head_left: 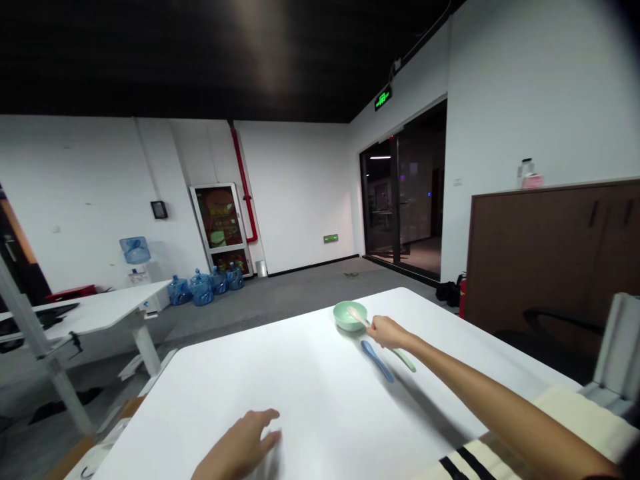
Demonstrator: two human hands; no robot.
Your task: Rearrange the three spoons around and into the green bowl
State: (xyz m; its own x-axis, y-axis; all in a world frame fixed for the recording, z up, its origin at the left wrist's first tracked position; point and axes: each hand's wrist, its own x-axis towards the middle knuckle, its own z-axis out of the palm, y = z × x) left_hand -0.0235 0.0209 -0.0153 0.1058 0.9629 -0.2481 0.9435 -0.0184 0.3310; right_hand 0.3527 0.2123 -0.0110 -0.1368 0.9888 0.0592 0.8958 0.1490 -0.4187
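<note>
My right hand [389,332] is closed round the handle of a pale pinkish spoon [358,316], whose head is over the green bowl [345,323]; I cannot tell whether it touches the inside. The bowl stands upright near the table's far edge. Just below it on the tabletop lies a blue spoon [376,361]. A green spoon [405,361] lies to its right, partly hidden by my right hand. Low in the view, my left hand [244,441] holds nothing, thumb and fingers apart above the white table [300,373].
A second white table [115,308] stands to the left, with several blue water jugs [201,288] on the floor behind it. At the right are a brown cabinet [525,267] and a dark chair [555,320]. Cream cloth with black stripes [560,410] shows at lower right.
</note>
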